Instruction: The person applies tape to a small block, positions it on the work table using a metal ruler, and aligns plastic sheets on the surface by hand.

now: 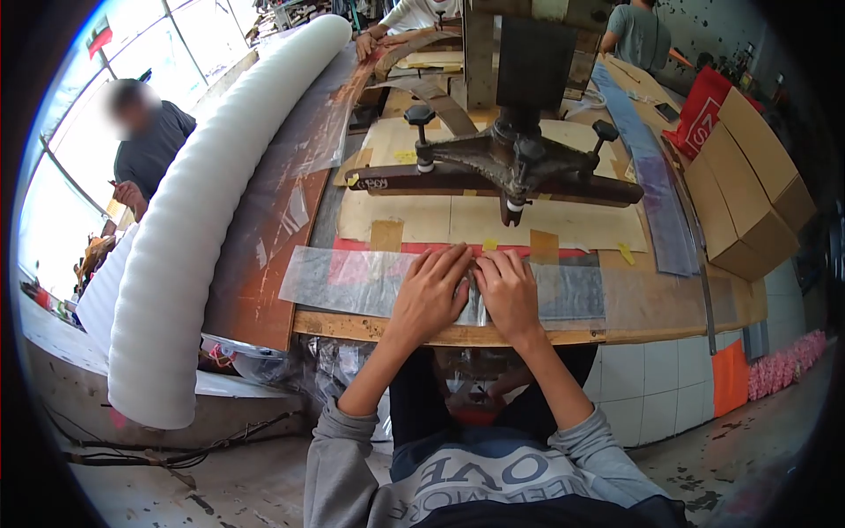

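My left hand (429, 295) rests flat on a strip of clear plastic sheet (343, 280) at the front of the worktable. Close beside it, my right hand (508, 295) lies on the same strip, its fingers stretched forward. The fingertips of both hands reach a red strip (387, 262) along the front edge of a cream board (493, 231). Pieces of brown tape (386, 235) and yellow tape (626, 253) stick to the board. Above it hangs the dark metal bar (572, 187) of a press (519, 150), beyond my fingers.
A long roll of white foam (189, 238) leans along the left side. Stacked clear and bluish plastic sheets (664, 220) and a cardboard box (748, 194) are at the right. A person (145, 132) is at the left; others work at the back.
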`<control>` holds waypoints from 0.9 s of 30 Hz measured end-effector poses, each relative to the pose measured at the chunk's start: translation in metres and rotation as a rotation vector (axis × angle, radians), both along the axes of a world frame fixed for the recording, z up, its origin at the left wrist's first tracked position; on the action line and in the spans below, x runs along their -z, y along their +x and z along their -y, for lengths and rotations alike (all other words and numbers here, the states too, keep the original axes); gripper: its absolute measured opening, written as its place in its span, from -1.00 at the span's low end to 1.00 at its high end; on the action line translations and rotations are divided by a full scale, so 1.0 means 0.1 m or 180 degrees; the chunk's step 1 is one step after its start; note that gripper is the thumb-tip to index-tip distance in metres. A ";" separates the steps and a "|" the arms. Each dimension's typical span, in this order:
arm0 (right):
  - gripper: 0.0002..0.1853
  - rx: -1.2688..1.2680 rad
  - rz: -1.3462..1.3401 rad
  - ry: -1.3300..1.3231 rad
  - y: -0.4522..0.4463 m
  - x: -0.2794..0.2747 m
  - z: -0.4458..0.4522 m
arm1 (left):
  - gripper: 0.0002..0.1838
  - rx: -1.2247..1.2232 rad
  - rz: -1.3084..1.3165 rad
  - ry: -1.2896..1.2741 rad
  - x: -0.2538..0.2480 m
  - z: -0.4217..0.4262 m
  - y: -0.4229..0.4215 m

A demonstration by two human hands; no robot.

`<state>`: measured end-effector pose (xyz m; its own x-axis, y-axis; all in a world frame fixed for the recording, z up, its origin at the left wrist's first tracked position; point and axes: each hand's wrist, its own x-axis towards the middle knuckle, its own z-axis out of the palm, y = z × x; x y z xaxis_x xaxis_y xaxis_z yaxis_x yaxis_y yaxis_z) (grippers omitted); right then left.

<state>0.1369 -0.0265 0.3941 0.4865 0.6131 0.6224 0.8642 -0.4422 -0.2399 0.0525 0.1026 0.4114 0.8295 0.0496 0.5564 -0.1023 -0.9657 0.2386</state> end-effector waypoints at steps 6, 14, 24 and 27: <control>-0.80 0.0022 -0.0165 -0.0030 0.02 -0.02 -0.02 | -0.58 0.0111 -0.0321 -0.0134 0.01 -0.02 -0.02; -0.77 0.0077 -0.0052 -0.0049 -0.04 0.01 0.03 | -0.63 -0.0016 -0.0060 0.0326 0.05 0.00 0.02; -0.72 0.0109 -0.0495 -0.0270 -0.01 -0.13 0.02 | -0.75 0.0166 -0.0262 0.0469 -0.03 -0.10 0.22; -0.78 0.0130 -0.0698 -0.0406 0.00 -0.15 0.01 | -0.79 0.0177 -0.0148 0.0626 0.00 -0.16 0.31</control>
<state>0.1366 -0.0277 0.4094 0.6273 0.6571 0.4180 0.7785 -0.5144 -0.3597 0.0832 0.1183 0.4116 0.8530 -0.1027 0.5118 -0.1500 -0.9873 0.0518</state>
